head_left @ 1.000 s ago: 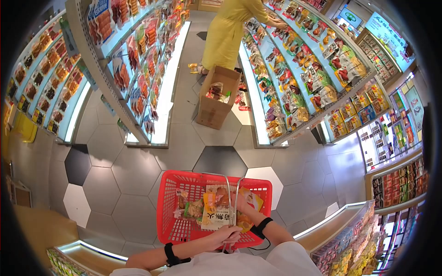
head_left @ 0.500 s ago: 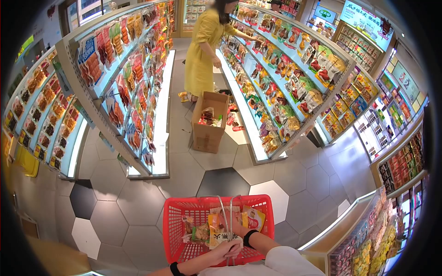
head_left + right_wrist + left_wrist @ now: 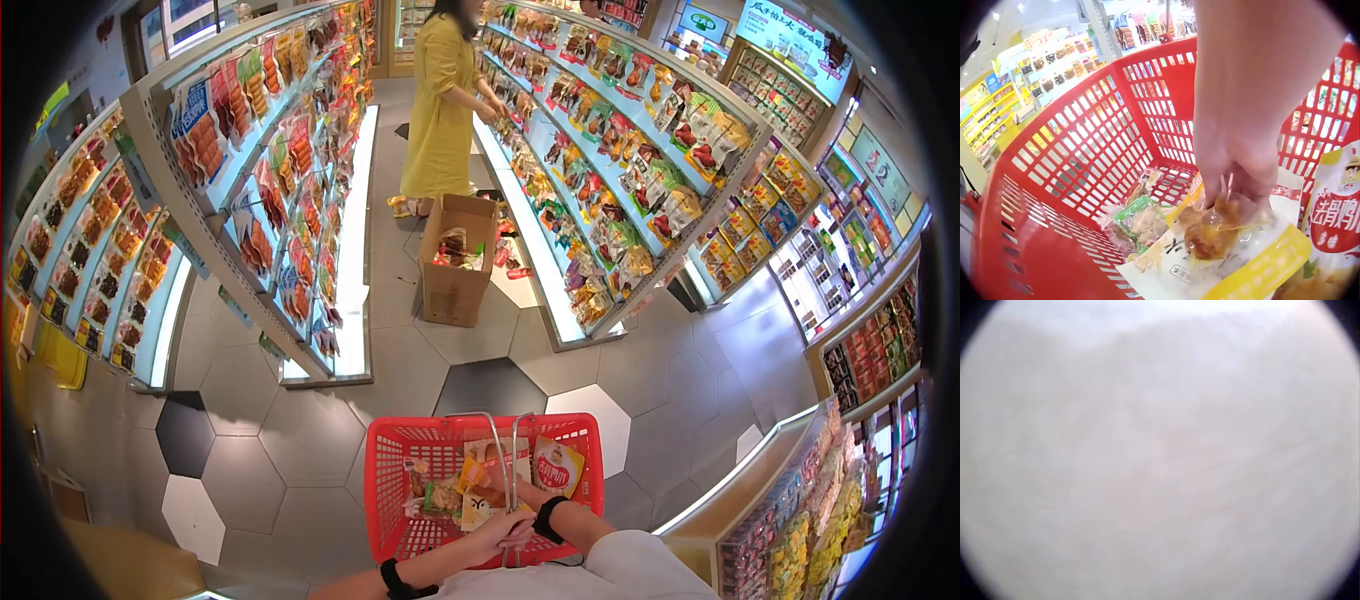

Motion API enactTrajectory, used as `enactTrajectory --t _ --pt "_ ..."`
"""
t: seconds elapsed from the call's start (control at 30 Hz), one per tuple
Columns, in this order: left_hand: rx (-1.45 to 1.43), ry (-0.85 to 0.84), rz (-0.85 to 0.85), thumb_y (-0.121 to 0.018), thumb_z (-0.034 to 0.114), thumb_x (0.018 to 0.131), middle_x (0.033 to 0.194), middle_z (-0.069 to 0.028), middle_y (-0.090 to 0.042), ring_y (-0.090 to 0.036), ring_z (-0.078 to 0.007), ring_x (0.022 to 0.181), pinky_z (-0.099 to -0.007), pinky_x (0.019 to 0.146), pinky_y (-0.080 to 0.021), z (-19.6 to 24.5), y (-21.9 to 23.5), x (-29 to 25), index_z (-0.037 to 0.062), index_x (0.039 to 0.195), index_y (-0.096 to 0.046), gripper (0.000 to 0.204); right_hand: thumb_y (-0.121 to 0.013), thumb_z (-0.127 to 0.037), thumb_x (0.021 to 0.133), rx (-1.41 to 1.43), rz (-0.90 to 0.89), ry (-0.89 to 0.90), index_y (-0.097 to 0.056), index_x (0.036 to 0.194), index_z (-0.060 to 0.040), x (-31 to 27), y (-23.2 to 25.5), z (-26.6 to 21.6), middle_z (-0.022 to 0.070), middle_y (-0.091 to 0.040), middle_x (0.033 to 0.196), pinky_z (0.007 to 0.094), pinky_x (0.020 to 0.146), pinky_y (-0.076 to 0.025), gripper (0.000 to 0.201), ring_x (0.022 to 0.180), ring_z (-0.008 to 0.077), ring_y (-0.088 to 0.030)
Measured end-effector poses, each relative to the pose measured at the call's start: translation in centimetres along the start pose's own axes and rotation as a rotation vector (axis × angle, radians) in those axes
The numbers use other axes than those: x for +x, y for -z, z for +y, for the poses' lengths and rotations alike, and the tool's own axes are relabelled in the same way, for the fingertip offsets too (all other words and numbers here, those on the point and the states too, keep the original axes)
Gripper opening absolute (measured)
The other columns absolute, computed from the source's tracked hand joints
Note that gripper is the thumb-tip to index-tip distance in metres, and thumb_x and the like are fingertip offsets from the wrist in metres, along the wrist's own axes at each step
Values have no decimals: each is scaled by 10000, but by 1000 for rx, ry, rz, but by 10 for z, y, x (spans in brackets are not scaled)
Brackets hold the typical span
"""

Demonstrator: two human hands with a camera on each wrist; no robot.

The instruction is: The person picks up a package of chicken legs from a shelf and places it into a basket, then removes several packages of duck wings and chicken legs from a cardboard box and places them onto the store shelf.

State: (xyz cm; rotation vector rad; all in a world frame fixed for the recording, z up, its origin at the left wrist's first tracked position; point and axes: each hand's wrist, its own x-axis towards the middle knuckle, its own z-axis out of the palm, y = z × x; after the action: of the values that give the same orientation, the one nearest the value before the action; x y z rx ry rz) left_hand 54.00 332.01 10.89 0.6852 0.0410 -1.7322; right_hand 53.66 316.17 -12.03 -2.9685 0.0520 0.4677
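My left hand point(image 3: 505, 532) grips the metal handles point(image 3: 514, 470) of a red shopping basket point(image 3: 385, 500). Inside the basket, my right hand point(image 3: 1238, 159) reaches down with its fingers pinching a clear, yellow-edged food packet point(image 3: 1216, 234) of brown food. Under that packet lies a white bag point(image 3: 1147, 272) with dark lettering. A clear packet with a green band point(image 3: 1138, 219) rests to the left. Against the right side leans a white and yellow snack bag point(image 3: 558, 466) with a red label. Only blurred pale cloth point(image 3: 1160, 450) fills the left wrist view.
Lit shelves of packaged food point(image 3: 290, 190) stand on the left, with another rack point(image 3: 600, 150) on the right. In the aisle between them are a cardboard box point(image 3: 455, 300) and a person in a yellow dress point(image 3: 437, 120). A low display point(image 3: 740, 530) stands close on the right.
The head view has tilted up. The person in yellow has drawn their arm back from the shelf. In the basket, the packet under my right hand has shifted, and the red-labelled bag shows more.
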Motion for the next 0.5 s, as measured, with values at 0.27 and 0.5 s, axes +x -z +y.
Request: enactTrajectory --t 0.27,0.5 --pt "59 15 -58 -387 277 916 430 37 -255 -237 -86 388 -243 479 -292 6 6 -6 124 518 -319 431 -557 -260 788 111 -80 -68 -533 1019 -19 1 10 -10 158 -612 883 403 693 -486 335 810 292 -604" --pt "93 46 -117 -382 272 918 431 41 -244 -225 -82 387 -239 488 -287 15 17 -16 123 537 -315 415 -550 -255 812 741 -51 -169 -535 1021 1 -13 55 -12 159 -624 858 394 715 -493 331 797 290 -615"
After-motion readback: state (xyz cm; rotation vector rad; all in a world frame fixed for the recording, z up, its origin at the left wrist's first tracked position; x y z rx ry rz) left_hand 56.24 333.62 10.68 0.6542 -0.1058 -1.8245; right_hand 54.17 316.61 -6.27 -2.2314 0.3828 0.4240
